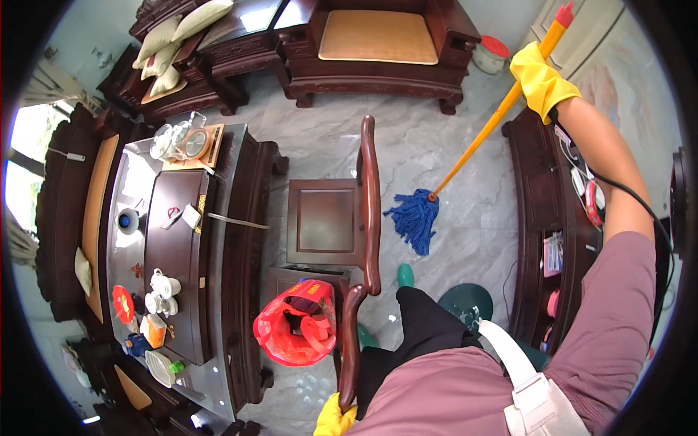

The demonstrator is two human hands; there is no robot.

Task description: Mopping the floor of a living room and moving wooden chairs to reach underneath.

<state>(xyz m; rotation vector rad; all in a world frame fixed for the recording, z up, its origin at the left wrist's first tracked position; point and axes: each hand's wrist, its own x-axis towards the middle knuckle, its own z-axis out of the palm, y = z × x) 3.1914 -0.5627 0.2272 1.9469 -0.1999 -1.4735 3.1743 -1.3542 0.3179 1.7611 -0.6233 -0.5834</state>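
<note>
My right hand [542, 82], in a yellow rubber glove, grips the upper part of a mop's yellow handle [485, 129] at the upper right. The blue string mop head [415, 220] rests spread on the grey marbled floor, beside a wooden chair. At the bottom edge my left hand [335, 417], also in a yellow glove, is closed on the end of the dark wooden top rail of a second chair [353, 349]. A red bag [297, 324] with things in it sits on that chair. The first wooden chair [327, 222] stands just beyond it.
To the left stands a long dark table [234, 272] with a glass kettle set [182, 143], cups and a tissue pack. A wooden armchair [376, 76] is at the top, a cabinet [537, 180] on the right. A dark green round object [466, 305] is near my feet.
</note>
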